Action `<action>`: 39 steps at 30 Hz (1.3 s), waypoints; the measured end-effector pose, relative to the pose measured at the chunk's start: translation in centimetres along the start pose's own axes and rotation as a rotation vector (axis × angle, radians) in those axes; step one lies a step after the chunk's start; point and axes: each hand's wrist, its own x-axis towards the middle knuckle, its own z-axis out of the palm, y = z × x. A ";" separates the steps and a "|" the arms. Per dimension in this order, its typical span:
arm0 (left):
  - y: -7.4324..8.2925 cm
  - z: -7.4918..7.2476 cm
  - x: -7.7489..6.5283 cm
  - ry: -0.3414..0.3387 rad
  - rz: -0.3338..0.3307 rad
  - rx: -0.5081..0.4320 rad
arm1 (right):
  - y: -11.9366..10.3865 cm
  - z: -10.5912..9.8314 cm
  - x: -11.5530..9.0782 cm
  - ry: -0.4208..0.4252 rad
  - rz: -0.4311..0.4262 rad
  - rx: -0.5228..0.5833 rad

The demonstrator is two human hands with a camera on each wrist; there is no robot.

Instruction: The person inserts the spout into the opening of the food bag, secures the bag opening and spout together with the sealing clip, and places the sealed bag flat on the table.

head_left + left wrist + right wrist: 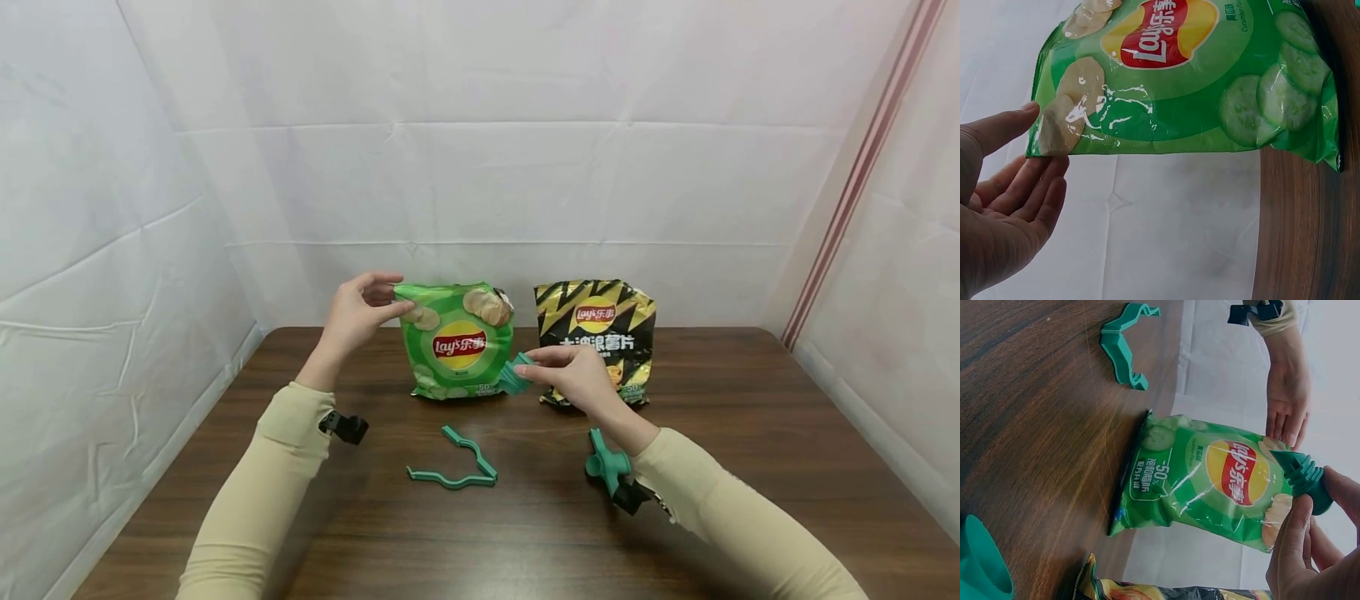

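Note:
A green Lay's chip bag (450,367) stands upright on the table. My left hand (356,312) pinches its upper left corner, with the thumb on the front and the fingers behind, as the left wrist view shows. My right hand (581,379) pinches a small teal threaded piece (1302,475) between thumb and fingers. That piece is in front of the bag's lower right corner in the head view. Between my arms lies an unfolded teal bag clip (480,467). Near my right wrist is a second teal clip (609,465) with a round spout.
A black and yellow Lay's bag (555,333) stands to the right of the green one, partly behind my right hand. Both bags are on a dark wooden table (360,533). White sheeting (480,183) hangs behind and at both sides.

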 end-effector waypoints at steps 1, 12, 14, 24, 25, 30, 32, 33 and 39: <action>0.6 -0.1 -0.3 -0.001 0.000 -0.001 | 0.0 0.0 0.0 -0.001 -0.002 -0.001; 3.0 -0.6 -1.7 -0.037 -0.025 0.027 | -0.1 -0.1 0.4 0.017 -0.007 -0.023; 2.9 -0.6 -1.8 -0.040 -0.032 0.019 | -0.1 -0.2 0.5 0.024 -0.002 -0.011; 0.6 -0.6 -1.1 -0.058 -0.025 -0.052 | -0.4 -0.9 0.9 0.045 -0.041 -0.028; 0.2 -0.6 -0.9 -0.057 -0.024 -0.055 | -0.4 -1.0 1.0 0.051 -0.045 -0.036; -1.2 -0.3 -0.4 -0.042 -0.031 -0.046 | -0.3 -1.3 1.6 0.073 -0.084 -0.052; -1.3 -0.3 -0.4 -0.035 -0.031 -0.035 | -0.3 -1.4 1.9 0.087 -0.108 -0.062; -1.4 -0.3 -0.4 -0.033 -0.030 -0.030 | -0.4 -1.5 2.0 0.096 -0.119 -0.068; -1.4 -0.2 -0.5 -0.026 -0.025 -0.019 | -0.8 -1.8 2.7 0.147 -0.183 -0.107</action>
